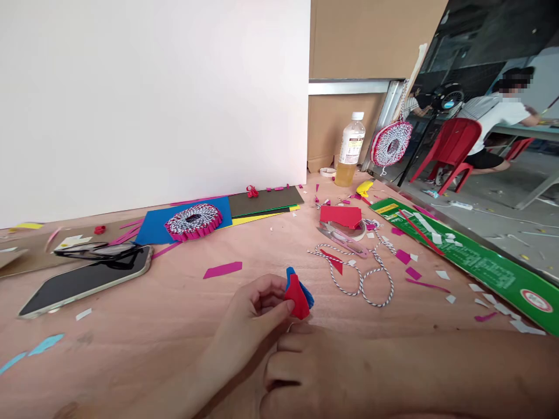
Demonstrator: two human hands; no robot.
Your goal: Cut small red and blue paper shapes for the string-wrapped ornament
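Near the table's front middle, my left hand (257, 311) pinches a small cut piece of red foam sheet (297, 298) between thumb and fingers. A blue piece (308, 295) sits right behind it in the same pinch. Just below, my right hand (305, 364) is closed, knuckles up, close to the lower end of the red piece. Whatever its fingers hold, if anything, is hidden. To the right lie a twisted black-and-white cord (362, 279), pink-handled scissors (345, 237) and a red sheet (340, 217). A magenta strip (222, 269) lies behind my left hand.
A phone (87, 279) with glasses (98, 251) on it lies left. A round woven ornament (194, 221) rests on a blue sheet (151, 226). A bottle (350, 148) stands at the back, a green board (471, 262) at right. Another person (489, 119) sits beyond.
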